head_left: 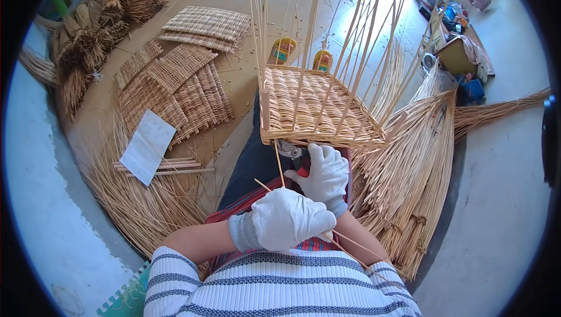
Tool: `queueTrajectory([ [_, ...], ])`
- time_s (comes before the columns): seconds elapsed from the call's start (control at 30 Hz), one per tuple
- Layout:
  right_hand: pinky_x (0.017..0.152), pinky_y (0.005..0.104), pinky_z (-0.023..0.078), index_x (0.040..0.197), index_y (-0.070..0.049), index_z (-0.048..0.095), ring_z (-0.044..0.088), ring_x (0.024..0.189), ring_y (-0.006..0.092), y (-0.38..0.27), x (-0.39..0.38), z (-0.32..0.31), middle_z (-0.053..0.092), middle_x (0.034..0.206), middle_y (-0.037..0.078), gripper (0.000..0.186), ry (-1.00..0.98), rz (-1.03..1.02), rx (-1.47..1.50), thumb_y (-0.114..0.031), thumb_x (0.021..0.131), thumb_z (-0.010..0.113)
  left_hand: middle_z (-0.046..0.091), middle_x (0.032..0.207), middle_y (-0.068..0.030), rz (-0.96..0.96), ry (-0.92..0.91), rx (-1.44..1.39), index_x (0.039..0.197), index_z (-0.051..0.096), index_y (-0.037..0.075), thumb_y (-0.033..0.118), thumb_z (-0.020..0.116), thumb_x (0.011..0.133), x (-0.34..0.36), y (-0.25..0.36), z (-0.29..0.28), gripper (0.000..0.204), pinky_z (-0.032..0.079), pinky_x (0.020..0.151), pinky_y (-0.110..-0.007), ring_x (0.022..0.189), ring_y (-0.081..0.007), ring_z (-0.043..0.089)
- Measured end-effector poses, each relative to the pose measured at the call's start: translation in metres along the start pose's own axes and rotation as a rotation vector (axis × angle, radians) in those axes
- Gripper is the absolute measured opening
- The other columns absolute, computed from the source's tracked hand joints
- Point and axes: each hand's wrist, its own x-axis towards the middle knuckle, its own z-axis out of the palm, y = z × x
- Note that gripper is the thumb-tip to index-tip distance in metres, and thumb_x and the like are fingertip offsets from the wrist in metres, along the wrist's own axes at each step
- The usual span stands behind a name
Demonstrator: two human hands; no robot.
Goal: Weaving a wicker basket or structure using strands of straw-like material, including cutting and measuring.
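A partly woven wicker panel [315,103] lies over my knees, with long upright rods [310,24] standing from it. My left hand [289,217], in a white glove, is closed on thin wicker strands [350,248] whose ends trail to the lower right. One strand [279,162] runs from this hand up to the panel's near left corner. Just beyond it, my right hand [324,173], also gloved, is closed round the red handle of pruning shears [288,149]. The metal head of the shears is at the panel's near edge; the glove hides most of the handle.
Finished woven panels [175,86] are stacked on the floor at left, near a white sheet [148,144] lying on wooden sticks [184,171]. Loose strands surround them. A large bundle of wicker strands [409,182] lies at right. More bundles [87,36] stand far left. Cluttered items [461,54] are far right.
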Motion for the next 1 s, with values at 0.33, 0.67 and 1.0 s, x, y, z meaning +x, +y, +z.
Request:
queueTrajectory([
  [0.33, 0.079, 0.0449, 0.042, 0.112, -0.009, 0.058, 0.057, 0.098, 0.0301, 0.007, -0.009, 0.004, 0.06, 0.102, 0.008, 0.069, 0.071, -0.001, 0.005, -0.049, 0.065, 0.086, 0.067, 0.08, 0.0015, -0.03, 0.045, -0.058, 0.099, 0.062, 0.01, 0.017, 0.072, 0.079, 0.008, 0.007, -0.014, 0.023, 0.054, 0.057, -0.032, 0.067, -0.0195, 0.068],
  [0.67, 0.068, 0.0439, 0.048, 0.108, -0.012, 0.062, 0.06, 0.08, 0.0303, 0.029, -0.006, 0.011, 0.057, 0.087, 0.009, 0.059, -0.024, -0.19, 0.102, -0.046, 0.066, 0.085, 0.062, 0.074, 0.0005, -0.284, -0.146, 0.118, 0.092, 0.065, 0.015, 0.021, 0.074, 0.081, 0.028, 0.037, -0.025, 0.015, 0.053, 0.058, -0.035, 0.066, -0.0211, 0.066],
  [1.0, 0.067, 0.0256, 0.048, 0.113, -0.005, 0.059, 0.054, 0.068, 0.0083, 0.149, -0.072, 0.03, 0.059, 0.081, -0.001, 0.037, 0.355, 0.378, 0.777, -0.014, 0.084, 0.079, 0.062, 0.107, -0.0116, -1.098, 1.539, 0.055, 0.131, 0.053, -0.003, 0.017, 0.051, 0.101, -0.332, -0.146, -0.096, 0.036, 0.057, 0.083, -0.037, 0.092, -0.024, 0.062],
])
